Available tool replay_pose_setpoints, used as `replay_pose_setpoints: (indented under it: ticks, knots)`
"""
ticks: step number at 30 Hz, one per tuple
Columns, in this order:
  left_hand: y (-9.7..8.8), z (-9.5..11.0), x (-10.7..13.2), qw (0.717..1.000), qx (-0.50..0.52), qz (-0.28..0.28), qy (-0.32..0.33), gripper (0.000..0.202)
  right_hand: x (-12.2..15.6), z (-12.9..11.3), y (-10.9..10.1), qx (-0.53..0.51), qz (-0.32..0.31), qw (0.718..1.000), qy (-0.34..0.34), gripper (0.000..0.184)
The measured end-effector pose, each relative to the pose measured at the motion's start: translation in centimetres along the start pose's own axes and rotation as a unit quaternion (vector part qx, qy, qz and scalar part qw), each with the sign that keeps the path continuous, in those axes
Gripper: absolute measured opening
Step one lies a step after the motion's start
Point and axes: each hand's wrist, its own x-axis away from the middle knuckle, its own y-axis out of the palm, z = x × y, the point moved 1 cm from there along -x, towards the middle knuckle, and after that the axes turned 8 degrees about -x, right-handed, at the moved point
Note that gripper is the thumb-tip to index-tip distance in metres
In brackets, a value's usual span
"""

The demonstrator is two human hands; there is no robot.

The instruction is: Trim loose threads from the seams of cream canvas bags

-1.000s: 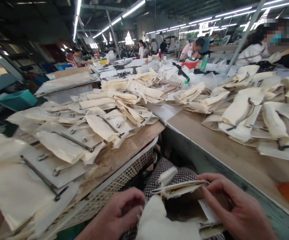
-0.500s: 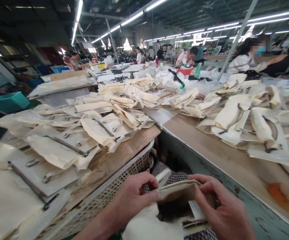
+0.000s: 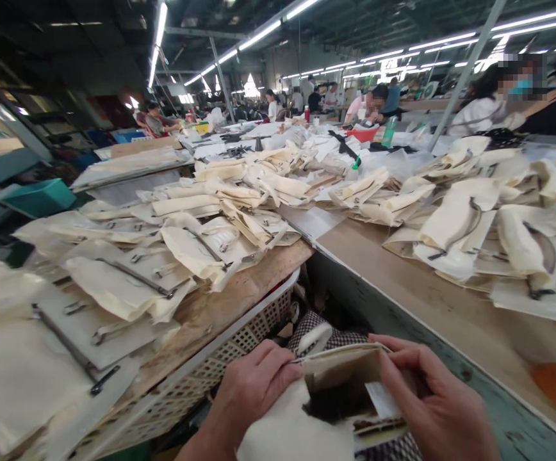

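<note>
Low in the head view, both hands hold open a cream fabric pouch (image 3: pixel 340 378) over a checked lap (image 3: pixel 330 330). My left hand (image 3: pixel 253 394) pinches the pouch's left upper edge, fingers closed. My right hand (image 3: pixel 432 400) grips the right edge with thumb and fingers around it. The pouch's dark inside shows, with a white slip (image 3: pixel 384 400) in it. Loose cream cloth (image 3: pixel 292 432) hangs below my left hand.
A wooden table (image 3: pixel 239 298) at left carries many cream pouches with zippers (image 3: pixel 129 282). A white lattice basket (image 3: pixel 239 346) sits under its edge. A long bench (image 3: pixel 426 301) at right holds more pouches (image 3: pixel 465 224). Several people work at the far end.
My left hand rose from below the cloth to the pouch's left edge and pinched it. The pouch now gapes wider between both hands.
</note>
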Motion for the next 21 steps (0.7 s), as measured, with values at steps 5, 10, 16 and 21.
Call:
replay_pose_setpoints:
  ticks: [5, 10, 16, 21]
  knots:
    - [-0.5, 1.1, -0.8, 0.992, -0.119, 0.030, 0.025, 0.035, -0.5, 1.7, -0.7, 0.006, -0.036, 0.999, -0.024, 0.030]
    - [0.4, 2.2, -0.5, 0.982, -0.164, 0.073, 0.060, 0.035, -0.7, 2.2, -0.8, -0.041, -0.039, 0.998, -0.013, 0.028]
    - [0.3, 1.6, -0.9, 0.999, -0.027, 0.016, 0.013, 0.026, -0.9, 0.5, -0.4, -0.045, -0.008, 0.999, -0.011, 0.032]
    - [-1.0, 1.6, -3.7, 0.987, 0.147, -0.072, -0.006, 0.007, -0.7, 0.2, -0.8, -0.074, 0.004, 0.997, 0.012, 0.032]
